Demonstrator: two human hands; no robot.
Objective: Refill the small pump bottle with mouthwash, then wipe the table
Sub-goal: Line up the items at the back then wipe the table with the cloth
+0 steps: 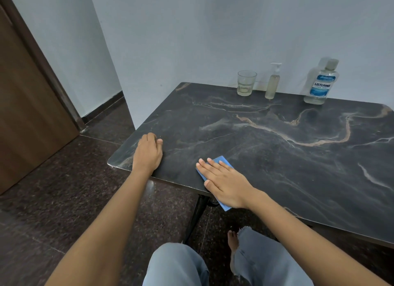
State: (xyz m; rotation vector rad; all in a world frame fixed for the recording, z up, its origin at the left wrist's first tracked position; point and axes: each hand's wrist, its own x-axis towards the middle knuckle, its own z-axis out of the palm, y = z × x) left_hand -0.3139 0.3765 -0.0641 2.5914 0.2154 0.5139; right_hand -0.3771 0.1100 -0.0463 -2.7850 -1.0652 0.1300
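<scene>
Right hand [223, 184] presses flat, fingers spread, on the blue cloth [221, 160] overhanging the table [277, 157] edge — it could slip off; left hand [147, 152] rests curled (empty).

marble table [277, 157], cloth [221, 160], glass [246, 83], bottles [273, 83]

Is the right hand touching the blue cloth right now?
Touching. The head view shows the right hand lying flat, palm down, on the blue cloth, with cloth showing beyond the fingertips and below the wrist.
</scene>
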